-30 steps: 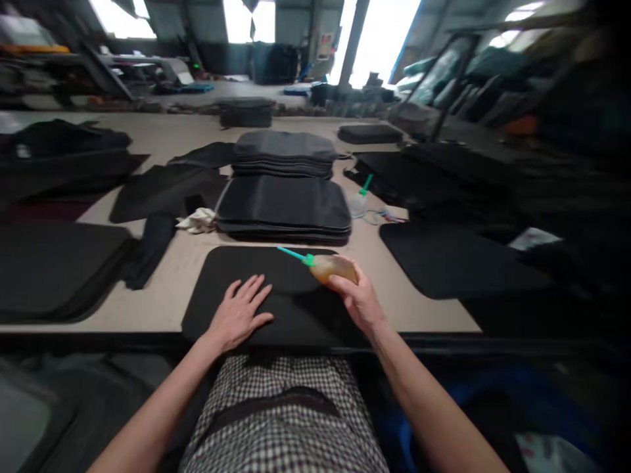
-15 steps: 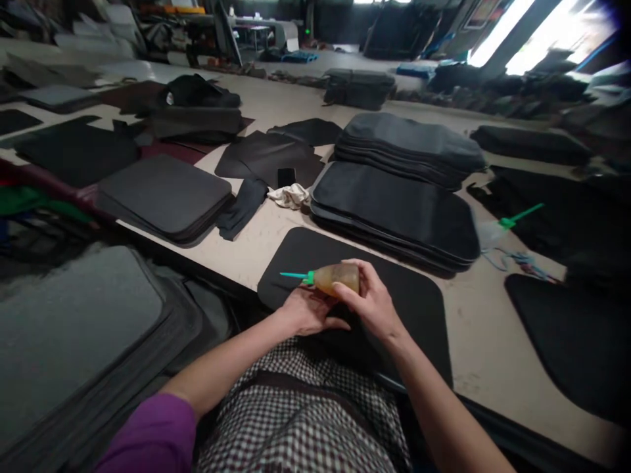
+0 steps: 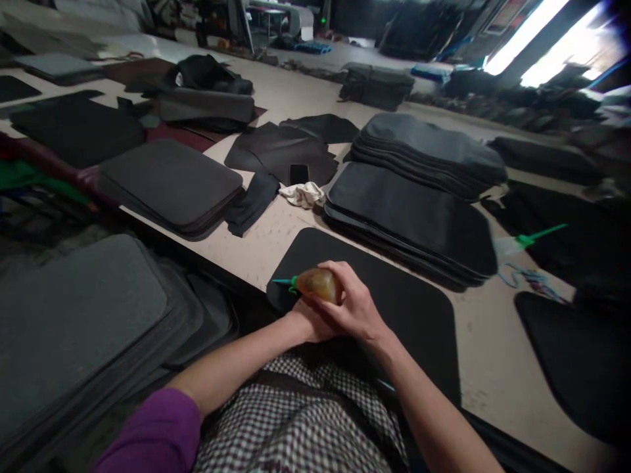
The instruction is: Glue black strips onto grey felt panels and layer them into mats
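Note:
An amber squeeze bottle [image 3: 318,285] with a green cap and a thin green nozzle points left over a dark rounded panel [image 3: 414,312]. My right hand [image 3: 355,303] is wrapped round the rear of the bottle, thumb and fingers closed on it. Below the bottle, my left hand [image 3: 311,319] lies against its underside and the right hand; its fingers are mostly hidden. The panel rests at the table's near edge, partly beneath both hands.
Stacks of dark panels stand behind [image 3: 409,217] and at the left [image 3: 170,184]. A white cloth [image 3: 303,194] and a phone [image 3: 298,174] lie between them. Another green-nozzled bottle [image 3: 510,246] is at the right. More panels [image 3: 83,328] are stacked at lower left.
The bottle has turned slightly and sits a little further left in my right hand. My left hand has moved in under it, closer to the right hand. The view has shifted slightly.

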Available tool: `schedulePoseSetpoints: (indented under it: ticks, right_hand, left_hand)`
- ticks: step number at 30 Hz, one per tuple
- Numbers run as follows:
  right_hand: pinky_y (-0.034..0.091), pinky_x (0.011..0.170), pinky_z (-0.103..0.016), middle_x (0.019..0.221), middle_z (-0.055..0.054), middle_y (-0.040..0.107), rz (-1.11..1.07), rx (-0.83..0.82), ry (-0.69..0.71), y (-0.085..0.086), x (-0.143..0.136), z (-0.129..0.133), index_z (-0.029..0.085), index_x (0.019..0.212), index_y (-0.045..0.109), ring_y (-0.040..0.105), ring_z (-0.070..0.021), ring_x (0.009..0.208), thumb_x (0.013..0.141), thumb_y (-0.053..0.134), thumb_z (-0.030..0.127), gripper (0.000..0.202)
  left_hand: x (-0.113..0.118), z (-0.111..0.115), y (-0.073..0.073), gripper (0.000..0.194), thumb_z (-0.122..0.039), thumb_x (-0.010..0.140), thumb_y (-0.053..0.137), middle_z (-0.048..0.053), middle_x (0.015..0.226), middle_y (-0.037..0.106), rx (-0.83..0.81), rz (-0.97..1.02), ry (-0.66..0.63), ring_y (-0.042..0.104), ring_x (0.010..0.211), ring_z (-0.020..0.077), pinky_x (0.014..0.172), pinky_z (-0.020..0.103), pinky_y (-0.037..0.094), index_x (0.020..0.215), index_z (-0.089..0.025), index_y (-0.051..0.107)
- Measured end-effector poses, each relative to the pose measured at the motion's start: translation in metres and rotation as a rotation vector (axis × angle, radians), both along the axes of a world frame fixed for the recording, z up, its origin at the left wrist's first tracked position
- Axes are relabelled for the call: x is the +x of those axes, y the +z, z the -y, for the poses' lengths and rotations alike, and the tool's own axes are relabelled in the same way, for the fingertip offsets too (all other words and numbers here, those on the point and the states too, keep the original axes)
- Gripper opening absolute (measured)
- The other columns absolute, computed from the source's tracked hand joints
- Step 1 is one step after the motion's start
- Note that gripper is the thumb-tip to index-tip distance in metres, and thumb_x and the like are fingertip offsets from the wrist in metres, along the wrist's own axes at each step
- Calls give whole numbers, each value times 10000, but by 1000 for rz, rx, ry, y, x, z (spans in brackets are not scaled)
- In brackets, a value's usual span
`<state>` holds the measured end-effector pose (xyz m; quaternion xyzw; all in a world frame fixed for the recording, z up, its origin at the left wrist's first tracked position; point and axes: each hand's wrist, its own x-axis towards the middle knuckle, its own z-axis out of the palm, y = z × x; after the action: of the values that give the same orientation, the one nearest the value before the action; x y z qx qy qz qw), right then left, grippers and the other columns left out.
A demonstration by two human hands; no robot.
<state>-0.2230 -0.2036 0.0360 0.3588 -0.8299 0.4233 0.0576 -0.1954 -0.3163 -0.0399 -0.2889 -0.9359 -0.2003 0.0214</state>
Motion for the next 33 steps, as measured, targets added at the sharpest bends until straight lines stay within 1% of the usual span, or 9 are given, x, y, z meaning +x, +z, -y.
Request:
schedulePoseSetpoints:
  ticks: [3, 6, 9, 13, 18, 22, 27, 30, 33]
  right_hand:
    - [529, 933, -431, 1186, -88, 575, -46, 15, 6, 2, -8, -2, 267, 1323, 511, 592, -290, 1082, 954, 680, 368, 418]
    - [532, 929, -439, 1213, -96, 558, -72, 32, -14, 0, -19, -4, 265, 1334, 494, 589, -298, 1098, 947, 656, 337, 425]
    - [534, 934, -446, 1241, -105, 547, -110, 42, -51, -4, -33, -7, 255, 1341, 484, 590, -304, 1111, 939, 644, 332, 439]
    - [527, 968, -455, 1279, -114, 539, -174, 66, -122, -8, -51, -7, 251, 1359, 471, 583, -319, 1150, 920, 629, 317, 471]
    - [551, 912, -429, 1256, -116, 544, -206, 136, -285, -12, -73, -5, 246, 1339, 496, 601, -319, 1106, 892, 620, 278, 465]
    - [559, 897, -429, 1277, -120, 544, -220, 157, -343, -14, -83, -14, 239, 1351, 497, 609, -323, 1095, 900, 635, 303, 476]
    - [555, 897, -427, 1261, -119, 547, -238, 175, -391, -9, -74, -55, 238, 1360, 493, 608, -320, 1101, 915, 621, 318, 470]
    - [549, 899, -429, 1261, -113, 553, -238, 205, -454, -6, -58, -97, 248, 1365, 493, 609, -318, 1098, 927, 624, 351, 468]
    - [539, 910, -437, 1256, -111, 565, -234, 227, -538, -5, -36, -150, 254, 1354, 502, 607, -321, 1098, 942, 624, 403, 455]
  left_hand:
    - [-1, 2, 8, 583, -452, 1023, 427, 80, 1598, 446, -31, -56, -75, 347, 1501, 285, 1252, 435, 302, 1535, -178, 389]
    - [-4, 4, 11, 684, -616, 1003, 402, 89, 1571, 488, -55, -80, -113, 344, 1500, 288, 1251, 438, 275, 1519, -168, 429]
    - [-5, 5, 11, 808, -736, 962, 344, 129, 1540, 522, -80, -82, -106, 358, 1490, 308, 1244, 498, 246, 1520, -159, 435]
    - [-5, 7, 14, 783, -735, 977, 250, 108, 1531, 537, -96, -125, -123, 325, 1507, 294, 1259, 552, 143, 1497, -191, 468]
    - [-7, 5, 21, 752, -739, 965, 298, 95, 1532, 530, -83, -142, -105, 365, 1472, 269, 1241, 522, 209, 1475, -223, 497]
    - [-8, 5, 23, 759, -724, 976, 287, 103, 1573, 479, -81, -152, -114, 349, 1485, 264, 1230, 519, 228, 1513, -213, 448]
    - [-7, 4, 20, 761, -712, 986, 261, 111, 1624, 409, -88, -164, -116, 305, 1524, 256, 1241, 502, 212, 1528, -207, 436]
    - [-7, 2, 17, 759, -704, 991, 266, 125, 1629, 399, -96, -173, -118, 310, 1528, 256, 1237, 510, 219, 1532, -198, 432]
    - [-8, -1, 15, 736, -699, 991, 296, 124, 1635, 388, -107, -182, -119, 323, 1526, 263, 1226, 520, 239, 1524, -215, 447]
